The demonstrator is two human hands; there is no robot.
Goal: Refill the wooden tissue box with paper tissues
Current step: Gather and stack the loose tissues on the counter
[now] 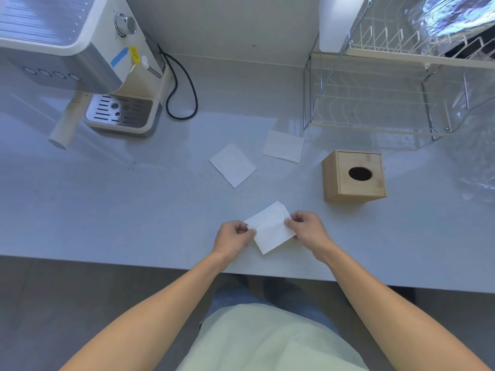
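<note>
Left hand and right hand pinch opposite edges of folded white tissue over desk, lower centre. Two more tissues flat above: one centre, one right of it. Wooden tissue box centre right, oval opening dark. Coffee machine upper left; dish rack upper right.

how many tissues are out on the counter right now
3: one held between left hand and right hand, two flat mid-counter. Held one may be a stack.
</note>
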